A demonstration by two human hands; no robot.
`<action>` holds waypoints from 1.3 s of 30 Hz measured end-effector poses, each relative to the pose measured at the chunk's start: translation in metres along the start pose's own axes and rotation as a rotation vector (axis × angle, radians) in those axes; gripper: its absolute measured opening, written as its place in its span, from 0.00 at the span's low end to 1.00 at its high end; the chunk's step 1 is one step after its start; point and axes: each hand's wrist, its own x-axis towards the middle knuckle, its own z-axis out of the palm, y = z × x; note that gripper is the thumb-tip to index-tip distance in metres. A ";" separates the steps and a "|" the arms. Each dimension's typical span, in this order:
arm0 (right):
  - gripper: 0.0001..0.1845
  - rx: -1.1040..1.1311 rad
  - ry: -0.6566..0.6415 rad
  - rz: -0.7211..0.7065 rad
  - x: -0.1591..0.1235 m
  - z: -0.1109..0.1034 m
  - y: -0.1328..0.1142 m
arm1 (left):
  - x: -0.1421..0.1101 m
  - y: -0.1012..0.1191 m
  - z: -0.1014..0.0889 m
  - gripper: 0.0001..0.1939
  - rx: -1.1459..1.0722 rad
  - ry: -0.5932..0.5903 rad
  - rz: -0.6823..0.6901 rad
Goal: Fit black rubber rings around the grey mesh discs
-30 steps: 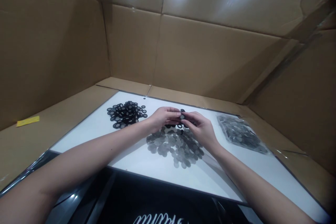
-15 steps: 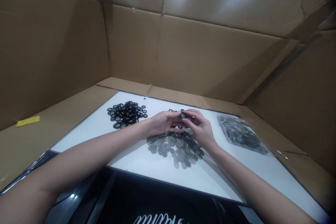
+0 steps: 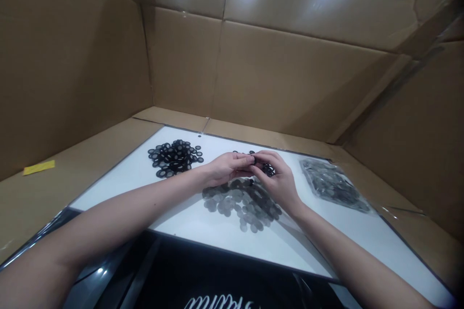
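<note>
Over the middle of the white board, my left hand [image 3: 232,168] and my right hand [image 3: 277,176] meet fingertip to fingertip. Between them they pinch a small black ring [image 3: 253,159], mostly covered by the fingers; whether a disc sits in it is hidden. Just below the hands spreads a loose pile of thin grey discs [image 3: 235,203]. More black rings [image 3: 268,170] show behind and between my hands, partly hidden. To the left lies a heap of black rings with grey centres [image 3: 176,157].
A clear plastic bag of grey discs [image 3: 331,183] lies on the right of the white board [image 3: 203,224]. Cardboard walls [image 3: 275,82] enclose the back and sides. A yellow strip [image 3: 39,167] is on the cardboard at left. Black fabric with white lettering [image 3: 221,301] is at the front.
The black ring with a grey centre, facing me before, is now mostly covered by my fingers. My left fingers have closed in toward the right hand's, showing more rings behind.
</note>
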 end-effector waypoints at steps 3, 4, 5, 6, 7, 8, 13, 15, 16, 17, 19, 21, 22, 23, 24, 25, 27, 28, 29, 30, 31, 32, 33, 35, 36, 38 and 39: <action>0.11 0.087 0.003 0.065 0.001 0.001 0.003 | -0.001 0.001 0.001 0.17 -0.031 0.014 -0.011; 0.11 0.132 0.001 0.096 0.001 0.002 0.004 | -0.001 0.002 0.001 0.17 -0.035 0.022 -0.019; 0.12 0.176 -0.003 0.128 0.001 0.002 0.006 | 0.000 0.002 0.000 0.17 -0.031 0.032 -0.027; 0.12 0.213 -0.009 0.159 0.001 0.002 0.008 | 0.000 0.002 -0.001 0.16 -0.016 0.045 -0.035; 0.13 0.241 -0.016 0.191 0.001 0.003 0.009 | 0.001 0.001 -0.003 0.16 0.007 0.059 -0.040; 0.13 0.262 -0.026 0.229 0.001 0.003 0.011 | 0.002 0.000 -0.005 0.15 0.033 0.071 -0.045; 0.16 0.410 -0.038 0.401 0.001 0.004 0.018 | 0.004 -0.004 -0.011 0.16 0.102 0.102 -0.051; 0.18 0.476 -0.031 0.440 0.001 0.005 0.021 | 0.004 -0.006 -0.012 0.16 0.116 0.102 -0.046; 0.18 0.495 -0.030 0.459 0.001 0.004 0.022 | 0.005 -0.007 -0.012 0.15 0.124 0.097 -0.043; 0.17 0.503 -0.030 0.475 0.001 0.004 0.023 | 0.005 -0.007 -0.012 0.15 0.131 0.091 -0.039; 0.15 0.502 -0.035 0.495 0.002 0.004 0.024 | 0.005 -0.008 -0.013 0.16 0.142 0.089 -0.033; 0.15 0.491 -0.041 0.499 0.003 0.004 0.023 | 0.006 -0.009 -0.015 0.16 0.158 0.102 -0.027; 0.15 0.482 -0.044 0.497 0.003 0.004 0.023 | 0.006 -0.009 -0.015 0.17 0.167 0.111 -0.024; 0.15 0.471 -0.047 0.494 0.003 0.004 0.022 | 0.006 -0.009 -0.016 0.17 0.176 0.120 -0.020; 0.15 0.457 -0.046 0.491 0.003 0.005 0.021 | 0.007 -0.010 -0.017 0.18 0.186 0.125 -0.015; 0.16 0.442 -0.044 0.487 0.003 0.005 0.019 | 0.007 -0.010 -0.017 0.18 0.197 0.126 -0.005; 0.15 0.410 -0.040 0.470 0.003 0.007 0.017 | 0.009 -0.012 -0.018 0.18 0.231 0.129 0.026; 0.15 0.394 -0.042 0.457 0.003 0.008 0.016 | 0.010 -0.012 -0.018 0.18 0.252 0.134 0.046; 0.15 0.377 -0.047 0.444 0.003 0.008 0.015 | 0.011 -0.013 -0.019 0.18 0.271 0.142 0.064; 0.15 0.360 -0.054 0.430 0.004 0.008 0.016 | 0.012 -0.012 -0.020 0.18 0.283 0.151 0.077; 0.16 0.342 -0.060 0.418 0.004 0.007 0.017 | 0.014 -0.011 -0.021 0.18 0.288 0.162 0.087; 0.16 0.320 -0.064 0.406 0.005 0.005 0.019 | 0.015 -0.008 -0.023 0.18 0.294 0.172 0.095; 0.17 0.293 -0.062 0.395 0.007 0.003 0.023 | 0.015 -0.004 -0.026 0.17 0.306 0.179 0.100; 0.17 0.198 -0.061 0.365 0.010 -0.003 0.032 | 0.015 0.008 -0.034 0.17 0.392 0.197 0.120; 0.16 0.122 -0.069 0.345 0.011 -0.007 0.038 | 0.014 0.015 -0.039 0.17 0.470 0.211 0.126; 0.14 -0.069 -0.092 0.285 0.011 -0.012 0.048 | 0.011 0.030 -0.050 0.17 0.697 0.227 0.117; 0.13 -0.156 -0.123 0.263 0.011 -0.013 0.052 | 0.010 0.037 -0.056 0.16 0.846 0.249 0.111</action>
